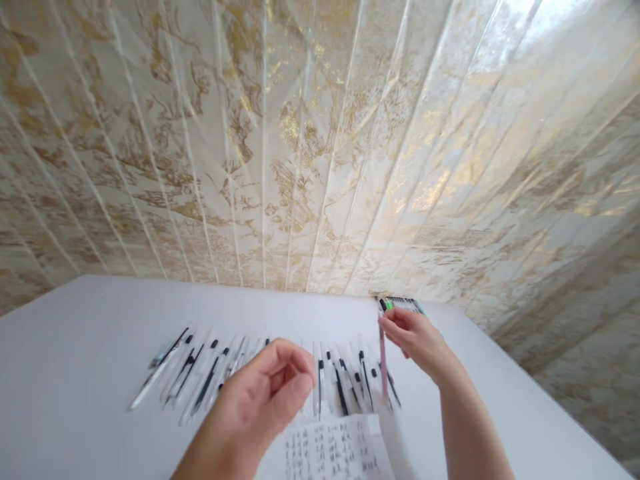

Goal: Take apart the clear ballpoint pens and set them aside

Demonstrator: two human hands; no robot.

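My right hand (413, 337) pinches the upper end of a slim pink pen (384, 363), which hangs nearly upright with its lower end near the row of pens. My left hand (273, 390) is curled closed over the middle of the row, thumb against the bent fingers, with nothing visible in it. Around it lie disassembled pen parts: clear barrels, black caps and dark refills, such as a dark refill (341, 392). The left hand hides part of the row. Below sits a sheet of handwritten paper (333, 453), partly covered by that hand.
Behind my right hand, a tray of pens (407, 305) stands at the back edge of the white table (75, 347). A wall with gold-patterned covering (300, 167) rises behind the table. The table's right edge slants toward me.
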